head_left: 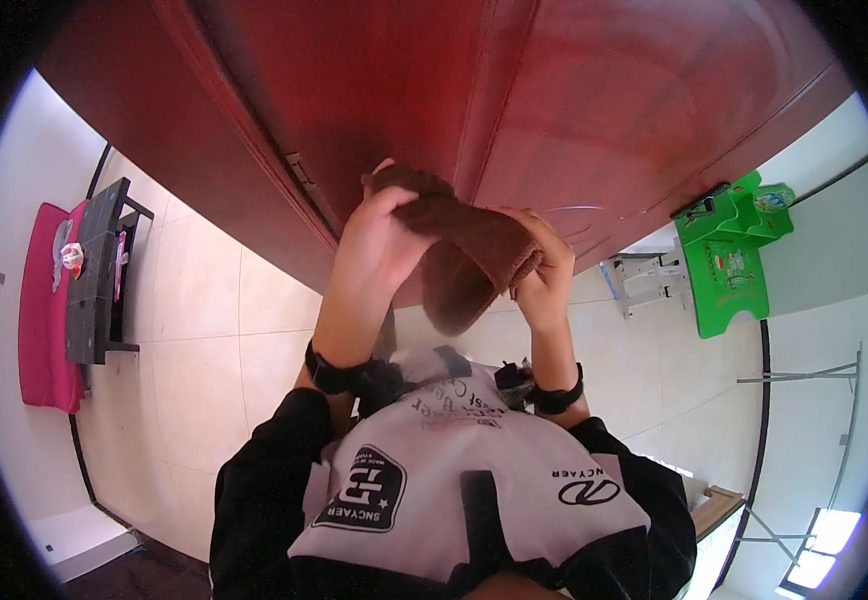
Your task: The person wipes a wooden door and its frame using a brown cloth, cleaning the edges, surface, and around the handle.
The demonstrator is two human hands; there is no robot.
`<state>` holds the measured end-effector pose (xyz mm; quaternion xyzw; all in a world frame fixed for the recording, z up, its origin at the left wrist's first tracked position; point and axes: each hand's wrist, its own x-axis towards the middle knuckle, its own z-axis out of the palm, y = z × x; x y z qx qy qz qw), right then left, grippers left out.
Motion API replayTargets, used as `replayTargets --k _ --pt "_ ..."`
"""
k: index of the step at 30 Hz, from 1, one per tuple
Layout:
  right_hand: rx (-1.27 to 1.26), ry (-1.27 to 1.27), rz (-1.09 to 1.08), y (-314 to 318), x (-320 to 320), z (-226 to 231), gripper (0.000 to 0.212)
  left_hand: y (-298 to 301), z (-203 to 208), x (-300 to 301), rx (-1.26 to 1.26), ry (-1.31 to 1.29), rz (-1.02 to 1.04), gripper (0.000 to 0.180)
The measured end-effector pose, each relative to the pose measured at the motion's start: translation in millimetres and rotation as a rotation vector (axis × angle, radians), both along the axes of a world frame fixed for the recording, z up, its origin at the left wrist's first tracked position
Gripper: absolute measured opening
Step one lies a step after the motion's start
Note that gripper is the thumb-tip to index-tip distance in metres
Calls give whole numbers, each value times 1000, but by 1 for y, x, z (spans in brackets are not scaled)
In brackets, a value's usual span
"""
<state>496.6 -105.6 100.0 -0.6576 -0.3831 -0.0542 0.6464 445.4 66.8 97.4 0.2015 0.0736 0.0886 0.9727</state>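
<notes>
A brown cloth point(474, 240), thick and soft like a towel, stretches between my two hands, and a loose fold of it hangs below. My left hand point(386, 215) grips one end close to the door, with the thumb over the cloth. At the other end, my right hand point(546, 265) has its fingers closed around the cloth's edge. Right in front of both hands stands a dark red panelled wooden door point(384, 90) with a glossy face. A small metal plate point(302, 172) sits along a seam of the door, near my left hand.
To the left, a black low table point(99, 270) stands before a pink sofa point(44, 330). On the right are a green child's desk point(719, 260) and a thin metal rack point(844, 440). Pale tiles cover the floor point(194, 390).
</notes>
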Motion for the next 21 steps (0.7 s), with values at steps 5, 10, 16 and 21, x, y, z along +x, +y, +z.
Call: replayTargets --k 5,10,16,21 --pt "179 236 -149 -7 -6 -2 25 -5 -3 -28 248 -40 -177 79" --pt "287 392 -110 -1 -25 -1 26 -10 3 -56 1958 -160 409 86" --pt "293 212 70 8 -47 -1 24 -45 -13 -56 1765 -493 436 79" --pt "329 340 21 7 -54 -1 27 -40 -4 -65 1987 -523 576 59"
